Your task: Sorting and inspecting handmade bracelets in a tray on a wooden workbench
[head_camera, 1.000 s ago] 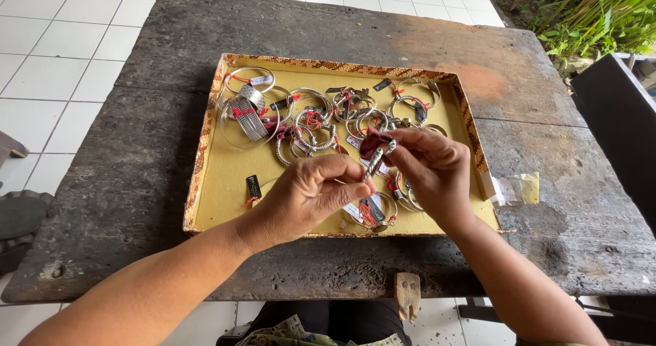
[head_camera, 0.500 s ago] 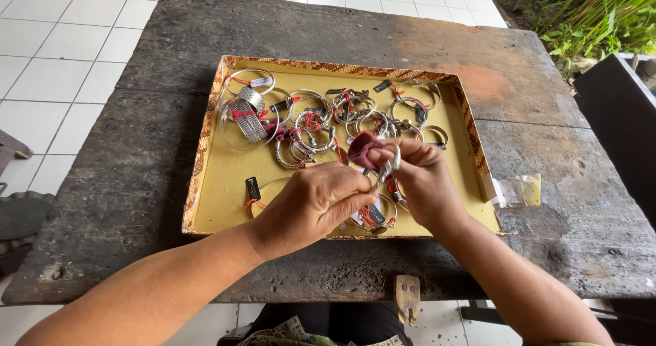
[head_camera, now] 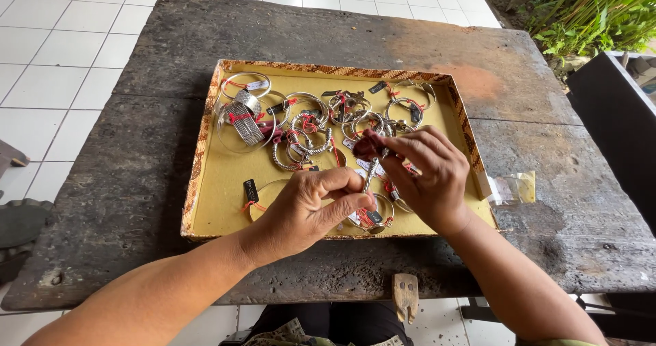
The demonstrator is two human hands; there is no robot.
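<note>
A twisted silver bangle (head_camera: 370, 174) is pinched between left hand (head_camera: 307, 206) and right hand (head_camera: 424, 178), above the yellow tray (head_camera: 219, 182). Both grips are best kept narrow and firm, the bangle held over the tray's near edge.

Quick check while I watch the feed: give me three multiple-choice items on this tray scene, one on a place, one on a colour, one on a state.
1. Where does the tray rest?
A. on the dark wooden table
B. on the tiled floor
C. on a chair

2. What colour is the inside of the tray?
A. blue
B. yellow
C. white

3. What are the two hands doing?
A. both lie flat on the table
B. the left hand and the right hand hold one twisted silver bangle between them above the tray
C. both hold the tray's rim

Answers: 1 A, weathered planks show around the tray. 2 B, the lining is yellow. 3 B, fingers of both hands pinch the bangle.
</note>
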